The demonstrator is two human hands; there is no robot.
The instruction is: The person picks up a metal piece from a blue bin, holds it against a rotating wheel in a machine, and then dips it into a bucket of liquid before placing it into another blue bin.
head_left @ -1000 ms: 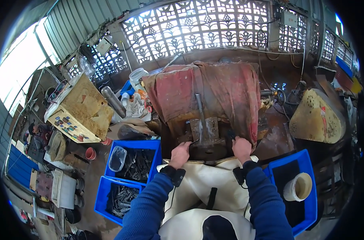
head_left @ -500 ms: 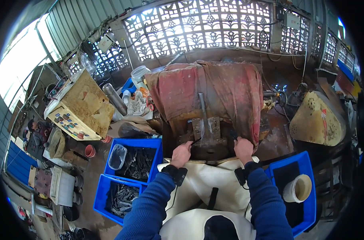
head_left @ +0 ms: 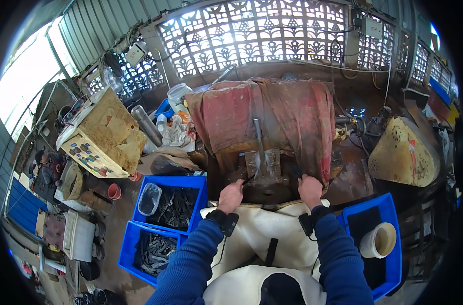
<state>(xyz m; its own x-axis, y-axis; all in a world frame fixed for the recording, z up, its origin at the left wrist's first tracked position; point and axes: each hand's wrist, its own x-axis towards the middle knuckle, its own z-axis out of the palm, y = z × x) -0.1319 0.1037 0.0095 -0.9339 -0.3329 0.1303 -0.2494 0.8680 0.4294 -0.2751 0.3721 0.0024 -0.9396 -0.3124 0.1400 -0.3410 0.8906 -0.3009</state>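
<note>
My left hand [head_left: 231, 196] is closed on a thin dark piece [head_left: 249, 179] that sticks out toward the machine's middle. My right hand [head_left: 310, 190] is closed too, with the dark end of a piece [head_left: 297, 174] showing past its fingers; its kind is too small to tell. Between the hands lies a dark round disc [head_left: 267, 193], in front of a wet, whitish-streaked metal block [head_left: 270, 166]. A grey pipe [head_left: 259, 140] comes down to that block. Stained red cloth [head_left: 292, 112] drapes over the machine. A cream apron [head_left: 262, 223] covers my lap.
Left of me stand two blue bins, an upper bin [head_left: 204, 195] and a lower bin [head_left: 123, 254], holding dark metal parts; a clear tub [head_left: 150, 199] sits in the upper one. At right, a blue bin [head_left: 397, 239] holds a cream bucket [head_left: 379, 240]. A control box [head_left: 102, 134] stands farther left.
Both hands stay almost in place at the machine. The dark piece in my left hand has shifted very slightly.
</note>
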